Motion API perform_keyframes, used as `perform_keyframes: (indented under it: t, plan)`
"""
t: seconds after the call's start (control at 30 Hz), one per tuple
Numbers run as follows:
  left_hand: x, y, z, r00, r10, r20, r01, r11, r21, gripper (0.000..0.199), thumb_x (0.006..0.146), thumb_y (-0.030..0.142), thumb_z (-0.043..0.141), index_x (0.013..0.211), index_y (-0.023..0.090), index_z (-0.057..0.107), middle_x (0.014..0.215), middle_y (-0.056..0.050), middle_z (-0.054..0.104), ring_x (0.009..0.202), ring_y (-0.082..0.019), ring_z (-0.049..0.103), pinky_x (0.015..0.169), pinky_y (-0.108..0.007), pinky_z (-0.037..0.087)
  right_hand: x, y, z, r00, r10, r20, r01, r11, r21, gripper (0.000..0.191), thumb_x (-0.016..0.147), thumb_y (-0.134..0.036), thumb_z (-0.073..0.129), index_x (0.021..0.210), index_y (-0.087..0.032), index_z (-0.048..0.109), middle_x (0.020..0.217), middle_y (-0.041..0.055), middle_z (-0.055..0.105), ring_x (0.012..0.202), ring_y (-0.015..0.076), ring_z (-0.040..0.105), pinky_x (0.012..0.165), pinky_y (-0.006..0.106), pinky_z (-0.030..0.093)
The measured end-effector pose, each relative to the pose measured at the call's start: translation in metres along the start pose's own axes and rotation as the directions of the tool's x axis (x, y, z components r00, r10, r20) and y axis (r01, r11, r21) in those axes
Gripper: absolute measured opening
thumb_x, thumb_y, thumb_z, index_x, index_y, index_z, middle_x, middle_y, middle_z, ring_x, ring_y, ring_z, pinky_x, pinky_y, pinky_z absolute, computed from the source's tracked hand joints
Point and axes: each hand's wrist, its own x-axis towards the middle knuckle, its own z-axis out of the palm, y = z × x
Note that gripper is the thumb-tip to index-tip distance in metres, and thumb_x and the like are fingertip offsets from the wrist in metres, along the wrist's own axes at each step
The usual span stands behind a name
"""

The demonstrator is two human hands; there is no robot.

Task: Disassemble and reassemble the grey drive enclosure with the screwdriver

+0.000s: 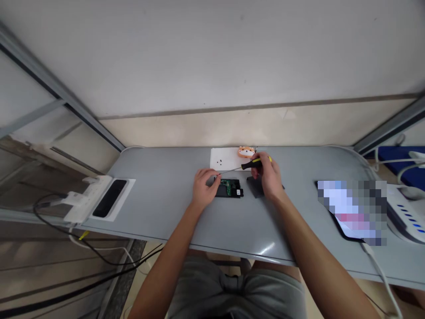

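A small device with a green circuit board (pixel 229 188) lies on the grey table. My left hand (pixel 205 186) is at its left end, fingers pinched together near the screwdriver's tip; what they hold, if anything, is too small to name. My right hand (pixel 268 173) grips a black and yellow screwdriver (pixel 249 165), its thin shaft pointing left toward my left fingertips. Beneath my right hand lies a dark flat panel (pixel 255 188), partly hidden. Several tiny dark screws (pixel 219 162) rest on a white paper (pixel 229 155) behind the device.
An orange and white animal-faced case (pixel 246 152) sits at the paper's right. On the left are a black phone (pixel 110 198) and a white power strip (pixel 86 199) with cables. At right, a tablet-like device (pixel 352 212) with a blurred screen lies beside another white power strip (pixel 407 210).
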Motion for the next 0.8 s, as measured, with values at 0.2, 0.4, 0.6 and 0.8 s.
perform_keyframes:
  t: [0.2, 0.4, 0.6, 0.8]
  plan:
    - [0.0001, 0.0005, 0.0006, 1.000, 0.015, -0.003, -0.015, 1.000, 0.004, 0.012, 0.101, 0.028, 0.065, 0.092, 0.025, 0.073, 0.098, -0.004, 0.076, 0.096, -0.022, 0.069, 0.093, -0.042, 0.056, -0.0001, -0.0023, -0.0005, 1.000, -0.010, 0.010, 0.010, 0.999, -0.034, 0.050, 0.092, -0.075, 0.056, 0.083, -0.026, 0.058, 0.050, -0.0061, 0.044, 0.047, 0.0146, 0.042, 0.048, 0.029, 0.036]
    - [-0.0008, -0.0009, 0.0013, 1.000, -0.004, 0.013, 0.005, 1.000, -0.015, 0.012, 0.102, 0.030, 0.064, 0.095, 0.025, 0.073, 0.099, -0.004, 0.075, 0.097, -0.022, 0.069, 0.094, -0.042, 0.056, 0.0001, -0.0016, -0.0016, 1.000, -0.002, -0.001, 0.002, 0.998, -0.056, 0.050, 0.092, -0.076, 0.055, 0.082, -0.027, 0.059, 0.051, -0.0053, 0.045, 0.047, 0.0152, 0.043, 0.049, 0.030, 0.038]
    - [-0.0014, -0.0009, 0.0016, 0.999, -0.029, 0.038, 0.029, 0.999, -0.013, 0.010, 0.100, 0.028, 0.064, 0.095, 0.026, 0.073, 0.100, -0.004, 0.075, 0.099, -0.023, 0.069, 0.096, -0.042, 0.055, -0.0005, 0.0038, -0.0009, 1.000, -0.020, -0.014, 0.019, 0.998, -0.068, 0.052, 0.091, -0.078, 0.054, 0.083, -0.027, 0.059, 0.051, -0.0055, 0.044, 0.047, 0.0155, 0.042, 0.048, 0.030, 0.036]
    - [-0.0016, -0.0008, -0.0011, 0.996, -0.091, 0.012, 0.091, 0.996, 0.017, 0.011, 0.092, 0.014, 0.065, 0.093, 0.025, 0.069, 0.097, -0.003, 0.074, 0.096, -0.023, 0.068, 0.094, -0.042, 0.056, -0.0015, 0.0049, -0.0006, 1.000, -0.017, -0.024, 0.015, 0.997, -0.075, 0.051, 0.092, -0.076, 0.056, 0.083, -0.026, 0.060, 0.049, -0.0061, 0.044, 0.046, 0.0144, 0.040, 0.047, 0.029, 0.032]
